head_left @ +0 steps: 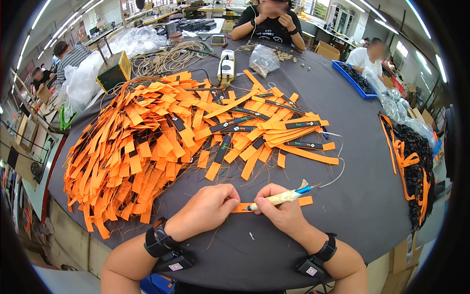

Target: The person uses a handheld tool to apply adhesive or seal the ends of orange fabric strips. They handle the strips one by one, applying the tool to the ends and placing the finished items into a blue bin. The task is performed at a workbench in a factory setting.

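Orange strip [306,200] flat on the grey tabletop [362,215], long axis running left to right in front of me, its right end out past my tool hand. My left hand [210,207] is closed on the near-left end, pinch or press I can't tell; my right hand [280,209] grips a pen-like tool [286,196], tip at the strip between both hands.
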The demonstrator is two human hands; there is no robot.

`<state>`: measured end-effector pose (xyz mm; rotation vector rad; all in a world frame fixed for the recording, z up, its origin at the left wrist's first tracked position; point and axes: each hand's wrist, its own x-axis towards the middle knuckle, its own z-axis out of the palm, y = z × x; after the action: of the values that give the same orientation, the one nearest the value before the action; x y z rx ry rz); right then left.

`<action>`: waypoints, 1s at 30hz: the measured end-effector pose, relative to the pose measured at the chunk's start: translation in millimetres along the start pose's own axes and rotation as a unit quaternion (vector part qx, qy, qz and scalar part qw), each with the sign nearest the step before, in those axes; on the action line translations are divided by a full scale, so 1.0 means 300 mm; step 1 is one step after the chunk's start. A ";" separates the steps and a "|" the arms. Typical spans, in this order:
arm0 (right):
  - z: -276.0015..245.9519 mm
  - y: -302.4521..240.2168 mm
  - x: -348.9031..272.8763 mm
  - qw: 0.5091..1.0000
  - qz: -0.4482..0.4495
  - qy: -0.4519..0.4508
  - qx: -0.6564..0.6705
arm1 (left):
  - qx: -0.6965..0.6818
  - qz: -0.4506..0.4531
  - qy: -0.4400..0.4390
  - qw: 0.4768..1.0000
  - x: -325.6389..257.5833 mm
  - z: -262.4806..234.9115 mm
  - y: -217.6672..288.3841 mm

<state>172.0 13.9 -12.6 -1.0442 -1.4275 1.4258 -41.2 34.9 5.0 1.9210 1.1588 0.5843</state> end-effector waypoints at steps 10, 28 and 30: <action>-0.022 0.017 0.013 0.996 0.011 0.027 0.085 | 0.169 0.080 0.220 0.957 0.021 -0.077 -0.011; -0.116 -0.107 -0.009 0.965 -0.012 0.120 0.231 | 0.291 0.219 0.015 0.931 -0.034 0.029 0.017; -0.118 -0.100 -0.019 0.960 0.022 0.122 0.252 | 0.285 0.200 0.003 0.938 -0.041 -0.009 0.059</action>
<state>207.6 18.7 17.1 -0.8831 -0.8063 1.5246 -39.8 20.6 21.3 2.6915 1.0133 0.4948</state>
